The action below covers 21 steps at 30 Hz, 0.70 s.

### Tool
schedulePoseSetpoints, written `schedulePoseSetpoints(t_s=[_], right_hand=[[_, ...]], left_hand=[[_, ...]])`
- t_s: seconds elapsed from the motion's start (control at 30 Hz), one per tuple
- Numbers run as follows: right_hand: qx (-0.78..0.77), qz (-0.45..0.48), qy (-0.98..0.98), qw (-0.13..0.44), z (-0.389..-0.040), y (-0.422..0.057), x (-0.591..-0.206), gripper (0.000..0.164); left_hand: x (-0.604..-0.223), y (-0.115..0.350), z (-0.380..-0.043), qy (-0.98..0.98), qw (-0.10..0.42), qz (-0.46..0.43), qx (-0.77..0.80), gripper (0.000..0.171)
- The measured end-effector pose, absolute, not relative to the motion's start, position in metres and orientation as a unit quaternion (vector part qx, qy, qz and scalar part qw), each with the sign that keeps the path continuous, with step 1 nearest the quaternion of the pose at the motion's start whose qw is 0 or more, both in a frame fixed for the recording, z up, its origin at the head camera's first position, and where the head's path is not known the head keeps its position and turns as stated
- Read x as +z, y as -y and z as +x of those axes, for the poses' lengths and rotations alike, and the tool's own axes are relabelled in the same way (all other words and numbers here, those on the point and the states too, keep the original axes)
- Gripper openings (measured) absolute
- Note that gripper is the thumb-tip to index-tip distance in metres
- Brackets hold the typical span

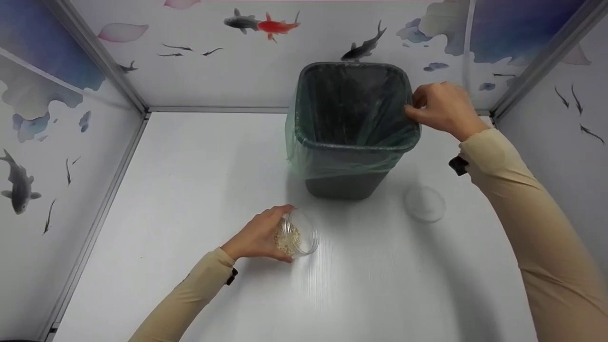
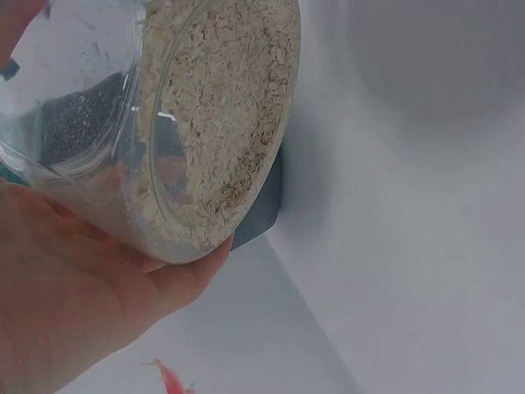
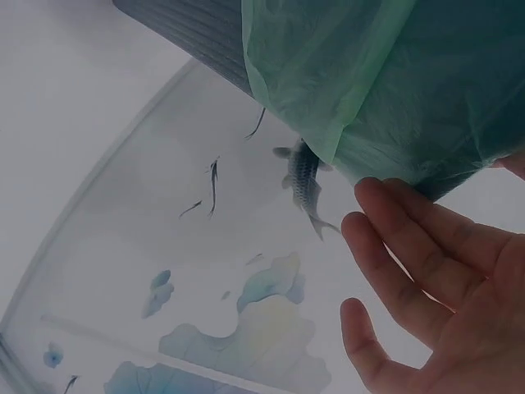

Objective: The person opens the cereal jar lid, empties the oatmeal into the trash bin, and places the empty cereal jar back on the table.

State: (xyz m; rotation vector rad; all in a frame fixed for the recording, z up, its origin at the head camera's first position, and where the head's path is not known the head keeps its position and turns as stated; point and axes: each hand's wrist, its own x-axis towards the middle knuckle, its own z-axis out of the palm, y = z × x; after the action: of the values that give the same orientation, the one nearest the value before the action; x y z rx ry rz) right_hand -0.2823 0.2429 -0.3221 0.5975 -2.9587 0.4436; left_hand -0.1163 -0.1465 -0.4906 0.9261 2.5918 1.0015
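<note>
Clear, round, wide-mouthed jar (image 1: pixel 311 230), tipped with its open mouth to the right; pale, dry flakes (image 2: pixel 238 98), coarse as chaff, banked against its flat base. Left hand (image 1: pixel 260 235) grips it round the side, mid-table, before the bin. Grey bin (image 1: pixel 344 188), tapered, round-cornered, by the table's (image 1: pixel 190 190) back edge; thin, crinkled green liner (image 1: pixel 346 161) folded over its rim. Right hand (image 1: pixel 444 108) pinches that rim's right side. Clear, thin disc (image 1: pixel 425 204) lies flat toward the table's right edge.
</note>
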Motion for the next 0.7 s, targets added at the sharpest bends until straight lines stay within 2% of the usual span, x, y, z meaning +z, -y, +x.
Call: schedulePoseSetpoints(t_s=[0.43,0.7], right_hand=[[0.151,0.205,0.965,0.068,-0.282,-0.242,-0.326,0.026],[0.158,0.2,0.965,0.063,-0.282,-0.244,-0.328,0.03]], left_hand=[[-0.455,0.16,-0.129,-0.885,0.095,0.299,0.343,0.108],[-0.416,0.168,-0.134,-0.889,0.043,0.309,0.335,0.105]])
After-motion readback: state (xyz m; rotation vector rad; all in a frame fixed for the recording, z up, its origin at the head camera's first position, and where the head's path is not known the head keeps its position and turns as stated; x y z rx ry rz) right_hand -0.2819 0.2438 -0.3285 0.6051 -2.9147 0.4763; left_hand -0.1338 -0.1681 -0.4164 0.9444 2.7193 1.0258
